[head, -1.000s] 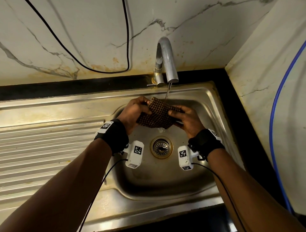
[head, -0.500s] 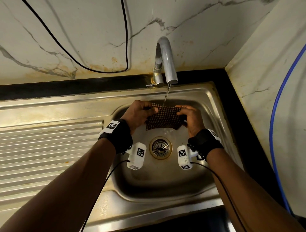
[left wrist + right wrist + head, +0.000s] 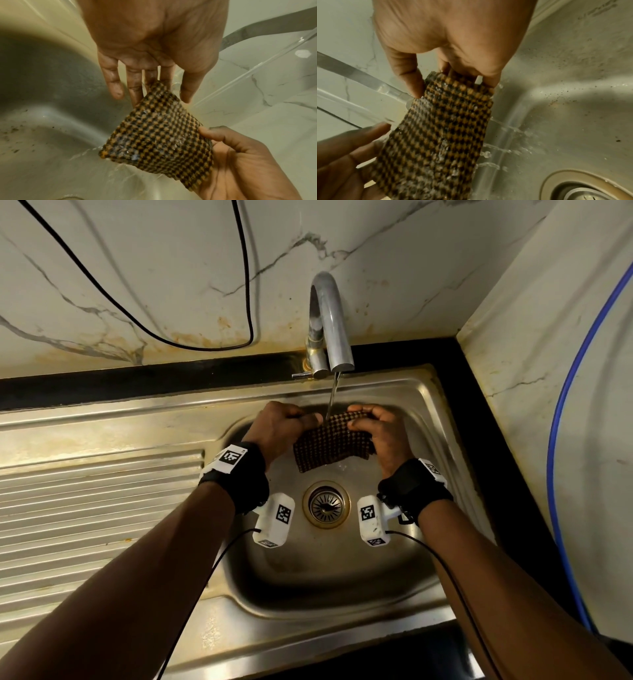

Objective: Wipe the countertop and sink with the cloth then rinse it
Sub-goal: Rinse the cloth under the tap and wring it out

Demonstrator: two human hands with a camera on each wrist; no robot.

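Head view has us over the sink [image 3: 428, 405], holding the cloth [image 3: 334, 445] stretched between our two hands just under the tap [image 3: 330, 320]. Our left hand [image 3: 277, 429] has its fingers [image 3: 135, 86] curled over the cloth's upper left corner, thumb against them; our right hand [image 3: 380, 436] pinches the upper right corner, thumb in front and fingers [image 3: 488, 81] behind. So both hands grip it, and neither is nearer than the other. The cloth's long edge runs left to right between the two grips, and the rest hangs down toward the drain [image 3: 326, 505], clear of the sink floor.

The stream of water [image 3: 333, 395] lands on the top edge, between our thumbs and closer to the left one, then runs off the lower edge into the basin. Inside the sink we see only that water and dark specks on its walls. We judge the rinse is under way; sliding the cloth sideways would wet the right half.
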